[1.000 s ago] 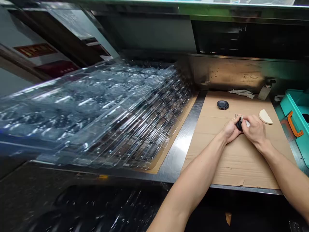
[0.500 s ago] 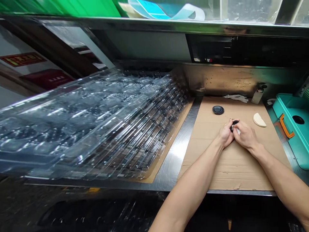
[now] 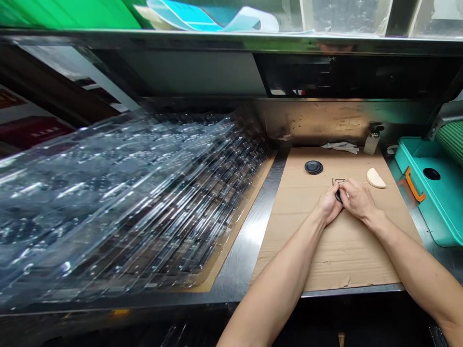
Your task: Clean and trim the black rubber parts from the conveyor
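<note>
Low over the cardboard sheet (image 3: 325,250), my left hand (image 3: 328,205) is closed around a small black disc (image 3: 338,194), which is mostly covered by fingers. My right hand (image 3: 358,198) meets it there, fingertips pinched together against the disc's upper side; whatever they hold is hidden. Just beyond my hands, a short stack of black round discs (image 3: 313,167) lies on the cardboard. To the right of it is a cream-coloured, roughly half-round pad (image 3: 375,178). Dark printed marks (image 3: 338,181) show on the cardboard by my fingertips.
Clear plastic blister trays (image 3: 126,202) are piled high on the left. A teal bin (image 3: 441,212) with an orange handle stands right, a black disc (image 3: 431,174) inside. Behind are a pump bottle (image 3: 371,142) and white gloves (image 3: 340,147). A metal shelf (image 3: 217,41) crosses above.
The view has shifted, so the scene sits further left. My right fingers have moved over the black disc, covering more of it, and the printed marks now show beyond my hands.
</note>
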`<state>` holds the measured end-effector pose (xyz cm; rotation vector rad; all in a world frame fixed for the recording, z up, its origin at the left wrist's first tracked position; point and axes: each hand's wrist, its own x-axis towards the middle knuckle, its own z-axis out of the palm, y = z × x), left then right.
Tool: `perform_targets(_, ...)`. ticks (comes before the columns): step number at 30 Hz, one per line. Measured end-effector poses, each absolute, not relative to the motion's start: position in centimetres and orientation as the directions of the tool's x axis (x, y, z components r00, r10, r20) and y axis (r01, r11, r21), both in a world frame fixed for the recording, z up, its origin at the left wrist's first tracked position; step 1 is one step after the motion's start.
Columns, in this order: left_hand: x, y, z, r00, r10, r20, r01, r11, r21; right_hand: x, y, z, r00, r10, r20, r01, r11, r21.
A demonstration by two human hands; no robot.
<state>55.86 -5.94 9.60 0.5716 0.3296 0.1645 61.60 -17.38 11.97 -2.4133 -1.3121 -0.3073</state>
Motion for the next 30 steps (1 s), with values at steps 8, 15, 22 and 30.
perform_targets(8,55.4,-3.6,10.6,0.915,0.238,-0.327,-0.051,0.871,0.489,64.3,-19.5,12.1,0.665,0.577,0.475,0.733,-0.625,-0.267)
perform_targets(15,54.5,-2.5,11.9,0.922,0.195,-0.334,-0.066,0.930,0.361,65.2,-19.5,11.3,0.690,0.528,0.495,0.714,-0.606,-0.350)
perform_targets(22,54.2,-2.6,12.6,0.933,0.154,-0.325,-0.040,0.942,0.333,65.0,-19.4,11.3,0.751,0.544,0.375,0.660,-0.635,-0.401)
perform_targets(30,54.0,-2.4,12.7,0.926,0.094,-0.367,0.038,0.941,0.337,65.1,-19.5,11.5,0.774,0.534,0.341,0.632,-0.684,-0.364)
